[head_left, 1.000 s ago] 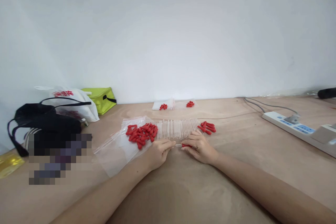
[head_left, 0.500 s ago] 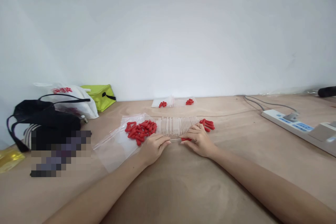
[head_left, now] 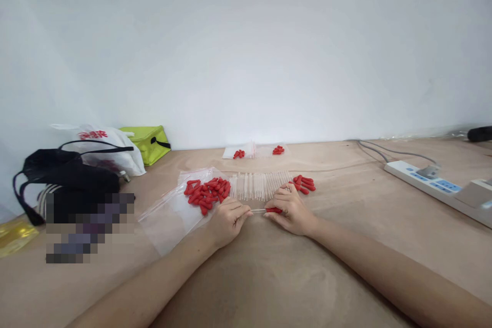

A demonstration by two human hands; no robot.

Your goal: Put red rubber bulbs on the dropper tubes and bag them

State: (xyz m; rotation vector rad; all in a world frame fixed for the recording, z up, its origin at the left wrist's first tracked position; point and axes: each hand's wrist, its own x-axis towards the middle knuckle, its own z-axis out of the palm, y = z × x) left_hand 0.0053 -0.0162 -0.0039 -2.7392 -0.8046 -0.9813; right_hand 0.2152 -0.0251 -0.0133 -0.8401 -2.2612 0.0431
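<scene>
My left hand [head_left: 229,219] is closed, its fingertips pinching the left end of a thin clear dropper tube [head_left: 259,210]. The tube lies level between both hands. My right hand [head_left: 291,211] is closed round a red rubber bulb [head_left: 273,210] at the tube's right end; how deep the tube sits in it I cannot tell. Beyond the hands, several clear tubes [head_left: 249,185] lie side by side in a row. To their left a heap of red bulbs [head_left: 206,193] rests on a plastic zip bag [head_left: 175,225]. More red bulbs [head_left: 304,183] lie just past my right hand.
Near the wall are two small bags [head_left: 229,151] with red bulbs and tubes. On the left stand a black bag [head_left: 77,177], a white plastic bag [head_left: 125,151] and a lime-green box bag [head_left: 148,144]. A white power strip [head_left: 407,171] with a grey cable is at right.
Both hands have come slightly nearer to me with the tube and bulb. More of the red bulb now shows between my right fingers.
</scene>
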